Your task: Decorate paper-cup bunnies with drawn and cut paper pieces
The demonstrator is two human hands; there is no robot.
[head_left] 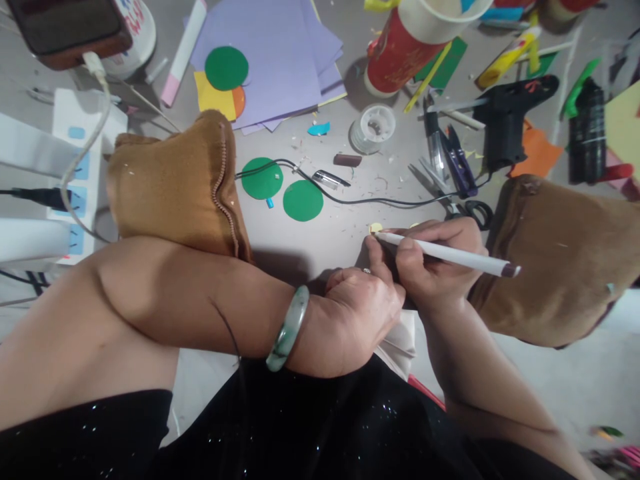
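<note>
My right hand (443, 267) grips a white marker (455, 255) with a dark brown end, its tip touching a small pale yellow paper piece (375, 228) near the table's front edge. Against that piece rests the index fingertip of my left hand (363, 297), its other fingers curled in. A green bangle is on the left wrist. A second pale yellow scrap shows partly behind my right fingers. Farther up lie a dark brown marker cap (347, 160), a silver pen clip (331, 179) and two green paper circles (303, 200).
Brown cushions stand left (170, 187) and right (560, 260) of my hands. A black cable crosses the table to a glue gun (510, 120). Scissors (440, 177), a tape roll (373, 129), a red paper cup (400, 53) and purple paper (280, 60) lie beyond. A power strip (75, 173) is left.
</note>
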